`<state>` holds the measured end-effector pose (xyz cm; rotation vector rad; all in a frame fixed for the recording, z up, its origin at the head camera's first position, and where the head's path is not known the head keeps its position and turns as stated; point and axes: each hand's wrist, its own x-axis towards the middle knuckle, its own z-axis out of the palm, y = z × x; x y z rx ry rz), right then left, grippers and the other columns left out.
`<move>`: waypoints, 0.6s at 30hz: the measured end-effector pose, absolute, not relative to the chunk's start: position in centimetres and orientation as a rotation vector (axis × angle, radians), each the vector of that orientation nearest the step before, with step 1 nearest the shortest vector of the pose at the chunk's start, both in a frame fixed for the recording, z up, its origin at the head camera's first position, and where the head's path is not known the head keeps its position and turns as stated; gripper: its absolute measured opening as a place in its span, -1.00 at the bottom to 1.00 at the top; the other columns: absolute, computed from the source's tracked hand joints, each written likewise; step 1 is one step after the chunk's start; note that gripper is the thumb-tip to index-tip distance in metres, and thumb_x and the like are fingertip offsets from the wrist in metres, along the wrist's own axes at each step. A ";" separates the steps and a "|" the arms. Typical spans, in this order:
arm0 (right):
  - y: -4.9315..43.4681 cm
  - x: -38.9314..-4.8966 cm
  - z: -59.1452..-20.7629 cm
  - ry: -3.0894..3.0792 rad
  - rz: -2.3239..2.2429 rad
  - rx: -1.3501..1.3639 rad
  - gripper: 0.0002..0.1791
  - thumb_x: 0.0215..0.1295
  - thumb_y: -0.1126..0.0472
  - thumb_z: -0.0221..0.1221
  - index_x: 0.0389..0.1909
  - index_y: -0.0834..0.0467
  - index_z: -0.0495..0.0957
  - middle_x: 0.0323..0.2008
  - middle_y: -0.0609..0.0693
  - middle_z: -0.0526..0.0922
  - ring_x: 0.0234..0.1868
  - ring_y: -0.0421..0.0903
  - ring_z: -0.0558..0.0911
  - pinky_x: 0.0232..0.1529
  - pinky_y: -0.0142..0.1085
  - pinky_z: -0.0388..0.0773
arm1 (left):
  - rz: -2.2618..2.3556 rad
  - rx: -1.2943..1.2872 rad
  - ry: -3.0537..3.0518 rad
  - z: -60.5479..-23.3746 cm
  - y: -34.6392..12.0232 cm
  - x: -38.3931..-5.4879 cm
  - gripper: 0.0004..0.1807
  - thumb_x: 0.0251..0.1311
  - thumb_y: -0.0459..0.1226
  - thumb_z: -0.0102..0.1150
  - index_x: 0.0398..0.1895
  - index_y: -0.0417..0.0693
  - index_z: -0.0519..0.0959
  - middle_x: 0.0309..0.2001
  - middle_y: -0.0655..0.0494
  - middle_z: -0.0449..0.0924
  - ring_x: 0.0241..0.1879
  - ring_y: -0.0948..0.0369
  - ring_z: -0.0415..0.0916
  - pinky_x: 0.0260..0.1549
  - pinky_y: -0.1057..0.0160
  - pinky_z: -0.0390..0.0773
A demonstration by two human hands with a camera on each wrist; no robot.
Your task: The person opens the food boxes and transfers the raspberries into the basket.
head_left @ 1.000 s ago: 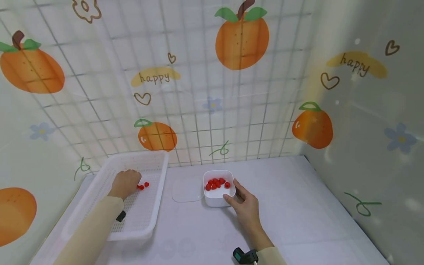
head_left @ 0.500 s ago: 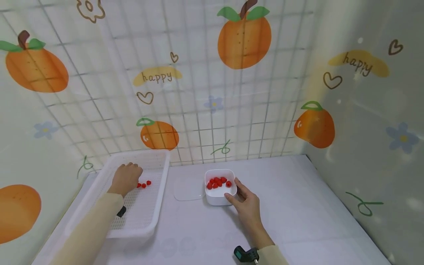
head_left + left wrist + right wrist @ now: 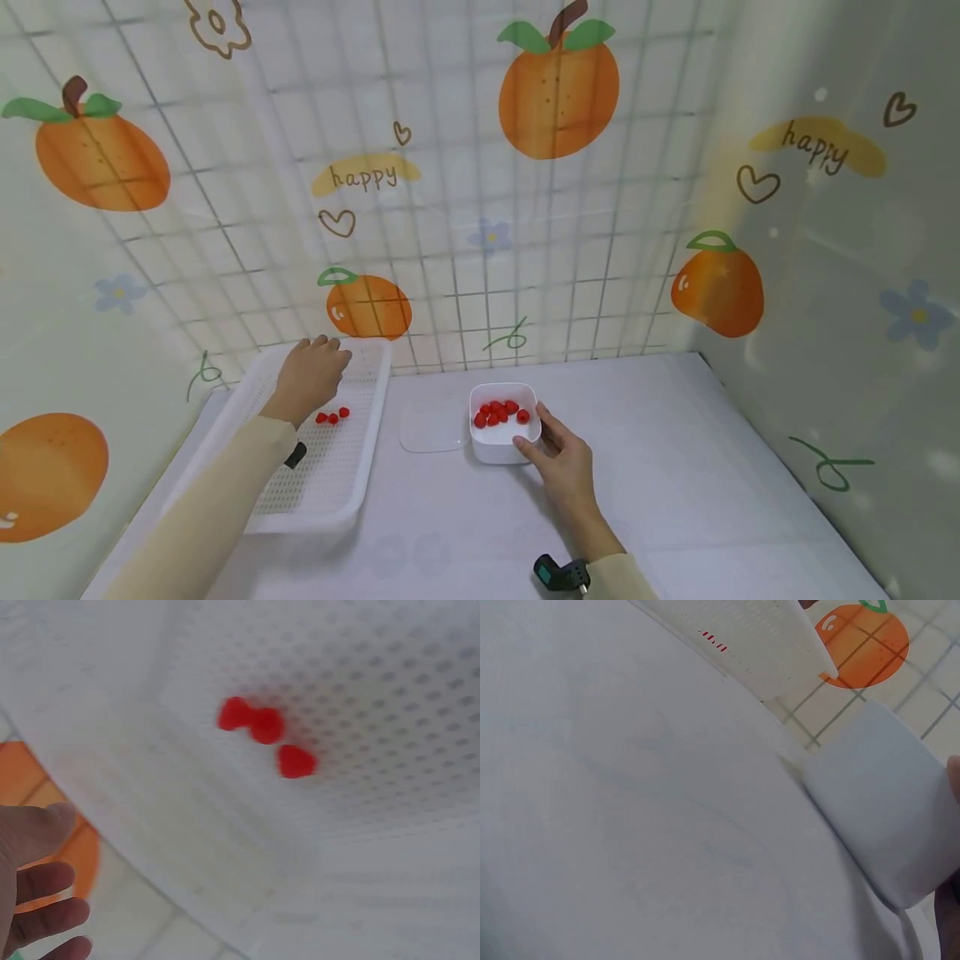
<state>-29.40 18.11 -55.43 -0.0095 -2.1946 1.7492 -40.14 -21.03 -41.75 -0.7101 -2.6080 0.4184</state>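
My left hand [image 3: 311, 379] hovers over the far part of a white perforated plastic basket [image 3: 330, 500]. In the left wrist view its thumb and fingers [image 3: 52, 915] are loosely bent, with nothing seen between them. Three small red raspberries [image 3: 333, 418] lie on the basket floor, nearer to me than that hand. My right hand [image 3: 566, 467] grips a small white square box [image 3: 498, 454] at its right corner, thumb at the front, fingers along the right side. Several raspberries [image 3: 492, 413] sit inside, mostly toward the back. From the right wrist only the outer wall of the box [image 3: 889, 802] shows.
A clear flat lid [image 3: 431, 429] lies on the white table between basket and box. Behind the table hangs a curtain [image 3: 435, 208] printed with oranges over a wire grid. Another curtain wall [image 3: 840, 333] closes off the right side.
My left hand has risen from beside the three raspberries and moved away from me and to the right. The right hand keeps its grip on the box. The head view has shifted slightly.
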 end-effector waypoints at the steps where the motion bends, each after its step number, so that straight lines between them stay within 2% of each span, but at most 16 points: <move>1: 18.1 -29.4 -55.5 -2.192 1.748 -0.007 -0.17 0.23 0.18 0.52 0.51 0.15 0.42 0.48 0.03 0.44 0.47 0.07 0.45 0.30 -0.24 0.43 | 0.421 -0.705 -2.612 -41.4 -20.6 -40.1 -0.85 0.12 -0.39 0.49 -0.31 -0.09 0.67 -0.32 -0.05 0.62 -0.26 -0.04 0.56 -0.25 0.01 0.56; 5: 18.2 -29.5 -55.7 -2.180 1.743 0.009 -0.17 0.22 0.18 0.52 0.49 0.18 0.43 0.47 0.04 0.45 0.46 0.08 0.47 0.29 -0.25 0.44 | 0.408 -0.709 -2.601 -40.1 -18.8 -39.8 -0.84 0.14 -0.36 0.51 -0.26 -0.10 0.70 -0.27 -0.04 0.68 -0.22 -0.02 0.59 -0.25 0.04 0.54; 9: 18.3 -29.5 -55.7 -2.176 1.745 0.021 -0.17 0.21 0.18 0.53 0.49 0.18 0.44 0.47 0.05 0.45 0.45 0.08 0.48 0.29 -0.26 0.44 | 0.396 -0.738 -2.559 -39.1 -16.7 -39.3 -0.83 0.13 -0.34 0.54 -0.25 -0.12 0.71 -0.25 -0.03 0.69 -0.19 -0.02 0.63 -0.16 0.01 0.61; 14: 18.3 -29.5 -55.6 -2.179 1.752 0.025 -0.17 0.22 0.17 0.52 0.50 0.18 0.43 0.48 0.04 0.44 0.46 0.08 0.47 0.29 -0.26 0.44 | 0.406 -0.770 -2.532 -38.5 -14.0 -39.2 -0.88 0.20 -0.33 0.49 -0.25 -0.08 0.73 -0.28 -0.01 0.65 -0.19 -0.01 0.62 -0.14 0.00 0.64; 18: 18.3 -29.5 -55.7 -2.174 1.764 0.019 -0.17 0.22 0.18 0.52 0.49 0.19 0.43 0.48 0.04 0.44 0.47 0.07 0.46 0.29 -0.28 0.43 | 0.392 -0.798 -2.528 -38.4 -12.0 -39.2 -0.86 0.24 -0.32 0.46 -0.16 -0.06 0.75 -0.23 -0.01 0.69 -0.14 -0.01 0.63 -0.11 -0.01 0.62</move>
